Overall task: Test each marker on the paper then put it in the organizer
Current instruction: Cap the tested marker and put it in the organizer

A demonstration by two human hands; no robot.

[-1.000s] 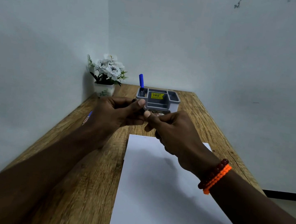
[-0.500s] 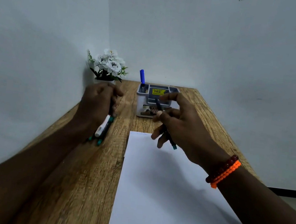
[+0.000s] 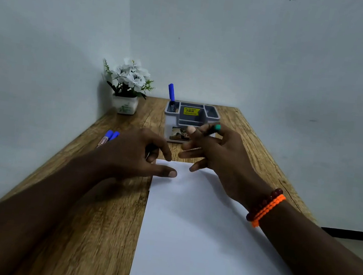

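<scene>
Both hands hover over the far end of a white sheet of paper (image 3: 205, 232) lying on a wooden table (image 3: 99, 230). The right hand (image 3: 220, 154) pinches a dark marker with a teal end (image 3: 214, 129) between thumb and forefinger, the teal end pointing up and away, while its other fingers spread loosely toward the paper's far edge. An orange bracelet and a dark beaded one (image 3: 264, 208) circle the right wrist. The left hand (image 3: 134, 156) sits at the paper's far left corner, its thumb stretched out over the sheet and its fingers bent downward; whether they hold anything cannot be told.

Two blue-capped markers (image 3: 110, 136) lie side by side near the table's left edge, partly hidden behind the left hand. A grey organizer (image 3: 191, 118) with several compartments and a yellow price sticker stands near the table's far edge, just beyond the right hand. One blue marker (image 3: 171, 93) stands upright in its left compartment. A small white pot of white flowers (image 3: 127, 88) sits in the far left corner, against the wall.
</scene>
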